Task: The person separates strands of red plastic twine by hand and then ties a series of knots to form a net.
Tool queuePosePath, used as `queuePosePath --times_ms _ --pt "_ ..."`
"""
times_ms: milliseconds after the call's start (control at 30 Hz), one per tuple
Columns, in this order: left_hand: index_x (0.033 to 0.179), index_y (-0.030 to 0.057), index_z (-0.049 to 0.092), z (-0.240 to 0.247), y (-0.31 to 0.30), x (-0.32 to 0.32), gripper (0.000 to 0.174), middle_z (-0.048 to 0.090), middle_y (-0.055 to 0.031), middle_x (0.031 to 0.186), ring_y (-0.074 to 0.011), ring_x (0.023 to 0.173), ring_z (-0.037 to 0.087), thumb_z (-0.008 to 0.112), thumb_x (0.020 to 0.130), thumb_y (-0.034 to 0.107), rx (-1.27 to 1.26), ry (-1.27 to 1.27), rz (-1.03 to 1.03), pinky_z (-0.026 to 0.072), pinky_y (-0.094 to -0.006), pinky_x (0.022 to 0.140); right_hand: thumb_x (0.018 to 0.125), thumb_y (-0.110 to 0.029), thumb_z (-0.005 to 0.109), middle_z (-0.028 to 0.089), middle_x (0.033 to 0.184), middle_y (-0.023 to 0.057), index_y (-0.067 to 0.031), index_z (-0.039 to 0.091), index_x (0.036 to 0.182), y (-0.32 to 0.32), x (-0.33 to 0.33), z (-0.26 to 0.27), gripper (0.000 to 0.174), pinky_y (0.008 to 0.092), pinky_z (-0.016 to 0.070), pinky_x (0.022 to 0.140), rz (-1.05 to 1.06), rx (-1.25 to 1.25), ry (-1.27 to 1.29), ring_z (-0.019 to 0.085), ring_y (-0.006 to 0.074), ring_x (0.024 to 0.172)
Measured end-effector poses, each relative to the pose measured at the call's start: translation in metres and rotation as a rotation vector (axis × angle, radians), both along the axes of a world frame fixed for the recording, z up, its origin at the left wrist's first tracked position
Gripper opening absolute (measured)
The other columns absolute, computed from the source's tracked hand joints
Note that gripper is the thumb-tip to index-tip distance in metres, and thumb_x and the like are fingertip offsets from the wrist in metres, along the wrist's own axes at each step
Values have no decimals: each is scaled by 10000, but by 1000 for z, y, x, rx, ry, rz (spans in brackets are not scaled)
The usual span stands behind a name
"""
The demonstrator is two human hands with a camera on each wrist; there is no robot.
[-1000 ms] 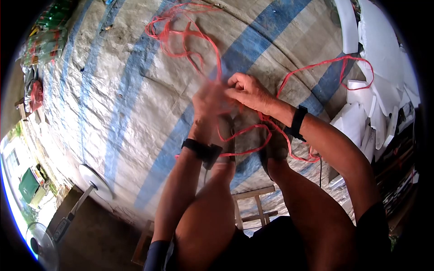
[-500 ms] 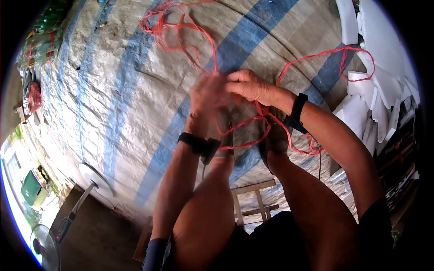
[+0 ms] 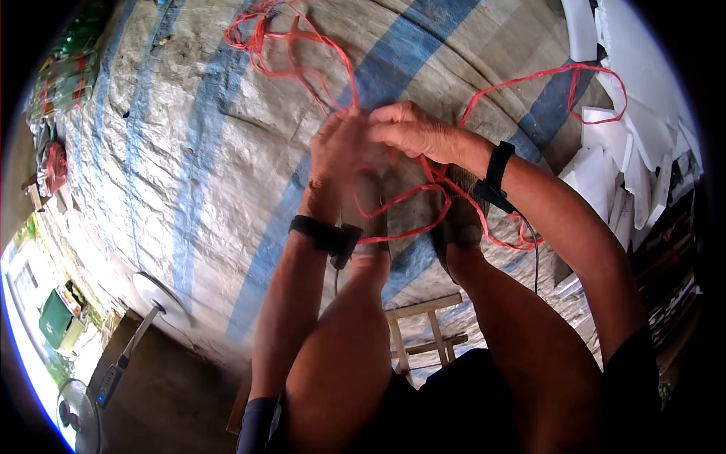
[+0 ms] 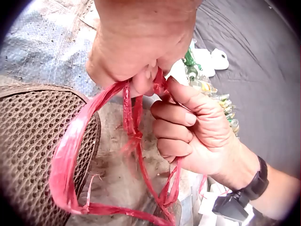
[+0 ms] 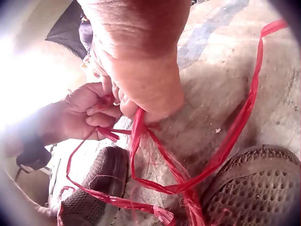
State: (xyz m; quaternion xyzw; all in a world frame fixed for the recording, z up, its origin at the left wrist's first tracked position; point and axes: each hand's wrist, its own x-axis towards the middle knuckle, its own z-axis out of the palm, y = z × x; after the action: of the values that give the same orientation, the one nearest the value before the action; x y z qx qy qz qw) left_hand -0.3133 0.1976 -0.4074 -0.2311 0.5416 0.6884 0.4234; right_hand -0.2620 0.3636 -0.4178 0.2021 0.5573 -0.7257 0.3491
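Note:
Red plastic twine (image 4: 65, 165) runs between both hands, which meet in front of the feet. My left hand (image 3: 333, 151) grips the twine with curled fingers, blurred in the head view. In the left wrist view the right hand (image 4: 197, 125) has its fingers folded round a strand, thumb and forefinger pinching it close to the left fingertips. Strands hang below the hands, with a small frayed knot (image 4: 134, 138) in one. A loose loop crosses above the mesh shoes (image 5: 256, 186). The left hand's palm hides part of its grip.
A blue-and-white striped tarp (image 3: 257, 144) covers the floor. More twine (image 3: 261, 34) lies tangled at the far left. White foam pieces (image 3: 643, 144) are piled on the right. A small wooden stool (image 3: 423, 325) stands between the legs; a round-based stand (image 3: 161, 301) is at lower left.
The head view has shifted a little, so the tangled twine and both hands sit higher and slightly farther left. The hands stay close together on the twine.

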Motion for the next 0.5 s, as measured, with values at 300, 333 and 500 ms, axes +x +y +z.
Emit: queuePosePath --times_ms 300,333,500 --pt "1098 76 688 7 -4 -3 227 620 63 849 2 484 413 684 981 272 80 12 -4 249 -182 411 964 -253 605 656 815 -11 -50 672 1059 -3 0 -9 234 216 426 525 15 154 320 565 47 627" --pt "1098 82 691 8 -5 -3 223 626 65 847 10 487 407 684 982 273 89 21 -12 243 -180 410 966 -239 592 653 807 -5 -38 664 1055 -3 0 -11 231 234 448 535 35 178 386 573 58 625" --pt "1086 97 696 9 -3 -3 201 633 62 818 10 489 405 688 979 267 67 30 -19 241 -178 411 939 -219 600 633 787 -3 -25 650 1031 -5 -2 -5 220 267 470 555 46 242 378 572 74 626"
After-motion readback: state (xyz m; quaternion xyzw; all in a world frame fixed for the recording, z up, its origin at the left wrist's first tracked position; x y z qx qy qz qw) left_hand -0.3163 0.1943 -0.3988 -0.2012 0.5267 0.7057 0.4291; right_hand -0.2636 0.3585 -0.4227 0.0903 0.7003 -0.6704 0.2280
